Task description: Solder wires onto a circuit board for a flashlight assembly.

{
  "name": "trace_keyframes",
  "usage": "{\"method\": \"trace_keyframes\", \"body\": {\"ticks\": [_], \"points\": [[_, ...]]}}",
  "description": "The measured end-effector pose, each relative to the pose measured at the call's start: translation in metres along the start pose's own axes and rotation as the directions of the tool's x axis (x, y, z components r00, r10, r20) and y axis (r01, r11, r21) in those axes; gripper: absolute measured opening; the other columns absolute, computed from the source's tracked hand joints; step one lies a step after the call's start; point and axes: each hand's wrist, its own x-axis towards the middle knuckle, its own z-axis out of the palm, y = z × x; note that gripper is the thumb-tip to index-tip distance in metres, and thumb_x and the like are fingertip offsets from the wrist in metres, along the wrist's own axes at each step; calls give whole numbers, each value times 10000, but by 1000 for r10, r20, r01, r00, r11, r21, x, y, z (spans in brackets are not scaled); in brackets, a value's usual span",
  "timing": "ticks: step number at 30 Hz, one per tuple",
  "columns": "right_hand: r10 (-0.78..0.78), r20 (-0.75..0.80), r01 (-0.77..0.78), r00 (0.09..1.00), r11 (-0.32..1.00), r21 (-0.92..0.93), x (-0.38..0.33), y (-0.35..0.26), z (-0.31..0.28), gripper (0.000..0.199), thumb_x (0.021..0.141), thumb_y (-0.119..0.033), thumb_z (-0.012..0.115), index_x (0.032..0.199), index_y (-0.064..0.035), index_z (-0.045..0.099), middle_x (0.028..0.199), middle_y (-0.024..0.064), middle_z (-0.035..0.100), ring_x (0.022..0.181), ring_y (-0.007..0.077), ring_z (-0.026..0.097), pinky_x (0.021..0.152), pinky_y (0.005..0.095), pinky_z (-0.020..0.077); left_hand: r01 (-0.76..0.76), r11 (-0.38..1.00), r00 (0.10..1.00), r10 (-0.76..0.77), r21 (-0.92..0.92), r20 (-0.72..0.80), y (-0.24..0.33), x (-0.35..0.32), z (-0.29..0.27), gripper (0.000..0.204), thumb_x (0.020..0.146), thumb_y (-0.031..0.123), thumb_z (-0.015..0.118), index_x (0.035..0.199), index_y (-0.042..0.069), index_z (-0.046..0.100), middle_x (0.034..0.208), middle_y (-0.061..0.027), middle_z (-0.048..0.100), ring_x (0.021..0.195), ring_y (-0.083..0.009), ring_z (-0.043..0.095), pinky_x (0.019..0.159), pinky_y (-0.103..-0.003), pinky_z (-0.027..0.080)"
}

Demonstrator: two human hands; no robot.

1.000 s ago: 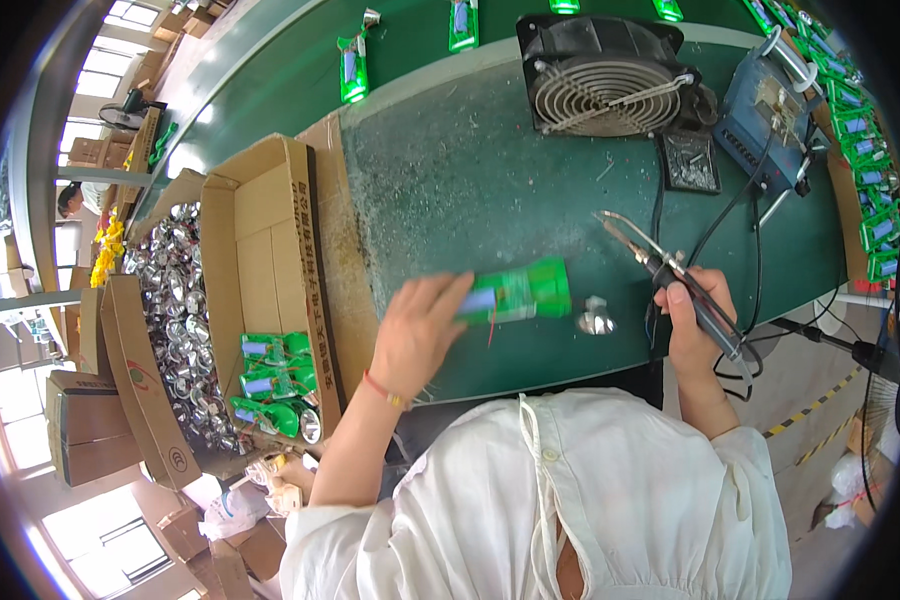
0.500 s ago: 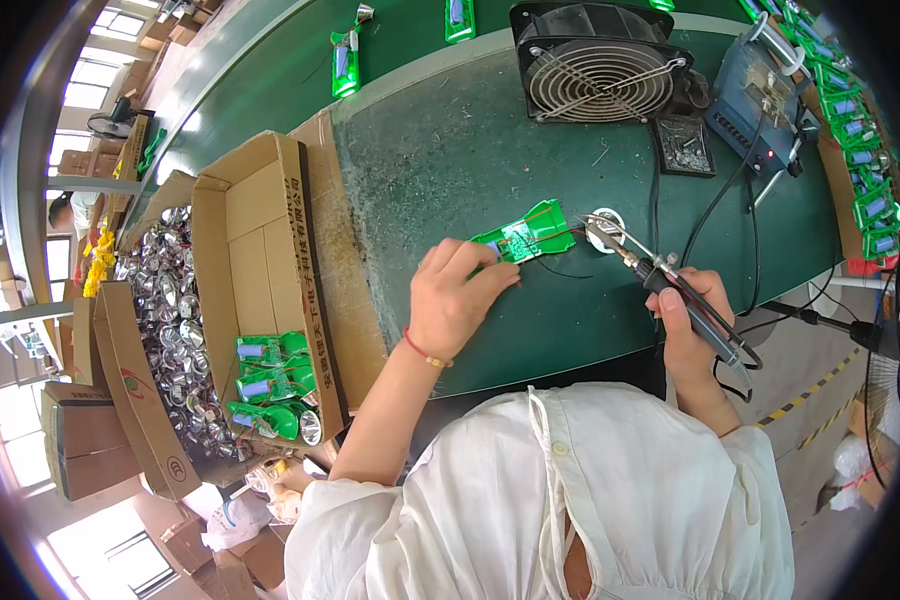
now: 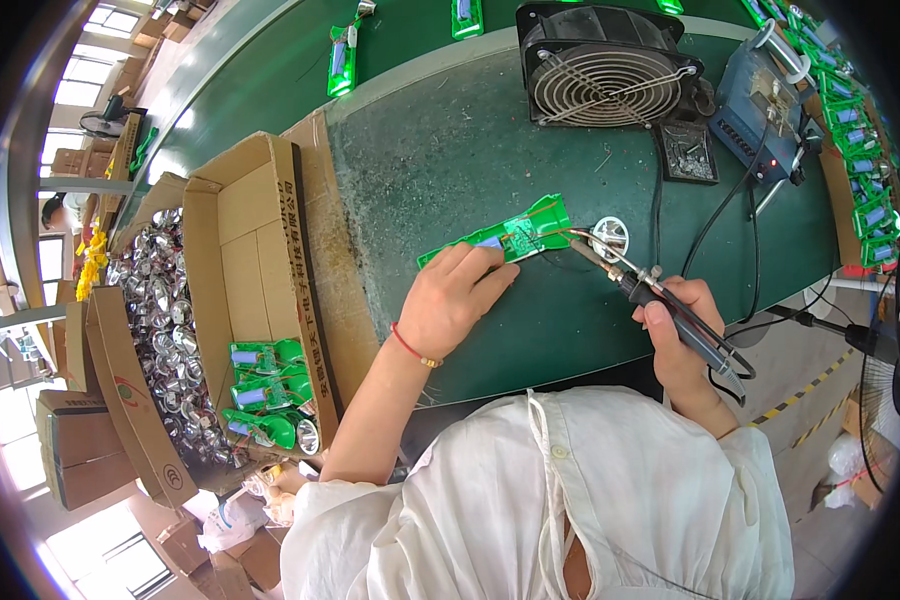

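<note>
A long green circuit board [image 3: 500, 238] lies flat on the green work mat [image 3: 450, 160]. My left hand [image 3: 452, 298] presses its fingertips on the board's near edge, holding it down. My right hand [image 3: 682, 340] grips a black-handled soldering iron [image 3: 650, 290], whose tip touches the board's right end. A small silver reflector cup [image 3: 610, 237] sits just right of the board, joined to it by thin red wires.
A black fan [image 3: 602, 70] stands at the back, with a dark tip-cleaning tray [image 3: 686, 152] and a blue soldering station [image 3: 770, 108] to its right. An open cardboard box [image 3: 255, 290] on the left holds green boards; a carton of silver reflectors [image 3: 160, 310] sits beyond it.
My left hand slid the board up and away on the mat. My right hand brought the soldering iron in from the right until its tip met the board's end.
</note>
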Motion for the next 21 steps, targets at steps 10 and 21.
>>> {"method": "trace_keyframes", "body": {"ticks": [10, 21], "points": [[11, 15, -11, 1000, 999, -41, 7, 1, 4, 174, 803, -136, 577, 836, -4, 468, 695, 84, 542, 604, 97, 512, 536, 211, 405, -26, 992, 1000, 24, 120, 12, 2, 5, 2, 201, 630, 69, 613, 830, 55, 613, 803, -42, 541, 696, -185, 540, 589, -289, 450], [19, 20, -19, 1000, 999, -37, 13, 4, 3, 181, 800, -142, 580, 832, -6, 465, 708, 86, 540, 599, 104, 512, 534, 214, 407, -2, 1000, 999, 2, -2, 40, -9, 12, -7, 214, 624, 80, 607, 836, 68, 629, 798, -33, 552, 699, -190, 531, 616, -300, 439]]}}
